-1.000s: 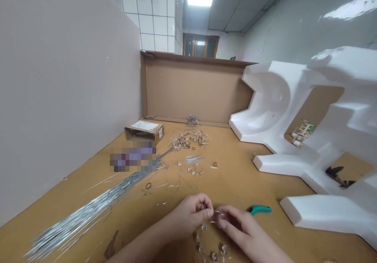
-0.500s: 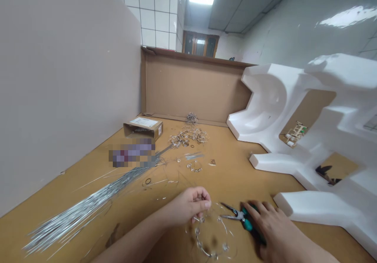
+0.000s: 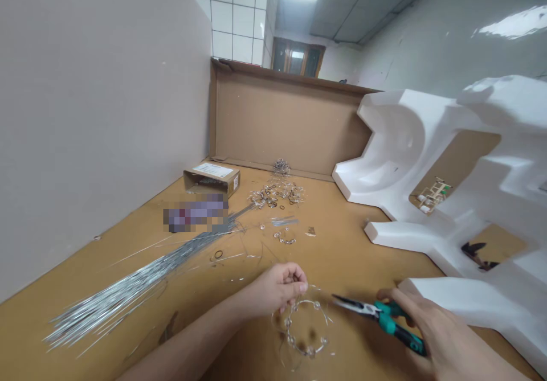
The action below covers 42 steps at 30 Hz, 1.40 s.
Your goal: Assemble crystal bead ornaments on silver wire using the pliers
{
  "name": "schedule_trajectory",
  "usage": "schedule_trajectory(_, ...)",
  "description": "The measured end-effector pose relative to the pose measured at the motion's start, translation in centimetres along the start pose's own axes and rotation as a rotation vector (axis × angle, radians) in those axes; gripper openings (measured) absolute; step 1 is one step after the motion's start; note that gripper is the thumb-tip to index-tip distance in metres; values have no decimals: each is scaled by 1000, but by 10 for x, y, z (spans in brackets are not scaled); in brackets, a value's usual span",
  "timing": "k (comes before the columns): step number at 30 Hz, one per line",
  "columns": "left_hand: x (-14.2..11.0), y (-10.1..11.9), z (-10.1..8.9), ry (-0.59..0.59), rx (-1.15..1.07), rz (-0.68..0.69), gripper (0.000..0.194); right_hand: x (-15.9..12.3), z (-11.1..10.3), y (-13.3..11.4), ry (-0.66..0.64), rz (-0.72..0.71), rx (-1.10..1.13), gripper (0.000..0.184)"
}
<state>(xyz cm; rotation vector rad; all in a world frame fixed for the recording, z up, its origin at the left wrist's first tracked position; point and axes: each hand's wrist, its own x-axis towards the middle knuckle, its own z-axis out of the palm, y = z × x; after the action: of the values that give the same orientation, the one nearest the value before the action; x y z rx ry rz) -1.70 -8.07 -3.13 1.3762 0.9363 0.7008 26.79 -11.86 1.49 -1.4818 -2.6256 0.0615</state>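
My left hand point(image 3: 282, 287) pinches a ring of bent wire strung with clear beads point(image 3: 288, 330) at its upper left side. Thin loose wire ends stick out around the ring, which hangs over the tabletop. To the right, my right hand point(image 3: 431, 335) is closed around the green and black handles of a pair of needle-nose pliers point(image 3: 387, 318). The jaws point left toward the ring, apart from it, and look nearly closed. Another beaded wire piece point(image 3: 285, 238) lies on the table beyond my left hand.
A long bundle of straight wires point(image 3: 141, 287) stretches across the left side, near a small open cardboard box point(image 3: 213, 177). Beads and rings point(image 3: 273, 196) lie in a heap farther back. White foam packing point(image 3: 410, 236) stands on the right, and a cardboard panel point(image 3: 290, 119) at the back.
The pliers and my right hand have moved right, away from the beaded ring, and the jaws have come closer together. My left hand keeps its pinch. The view has shifted slightly.
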Motion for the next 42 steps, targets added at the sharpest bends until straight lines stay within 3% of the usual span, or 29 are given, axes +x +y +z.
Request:
schedule_trajectory(4, 0, -3, 4, 2, 16, 8, 25, 7, -6, -35, 44, -44, -103, 20)
schedule_trajectory(8, -2, -1, 7, -14, 3, 11, 28, 15, -3, -49, 122, -49, -217, 16)
schedule_trajectory(22, -4, 2, 5, -21, 60, 59, 21, 18, 2, -55, 221, -84, -363, 19)
schedule_trajectory(42, -3, 8, 6, -99, 1, 59, 23, 21, 2, -53, 163, -127, -362, 20)
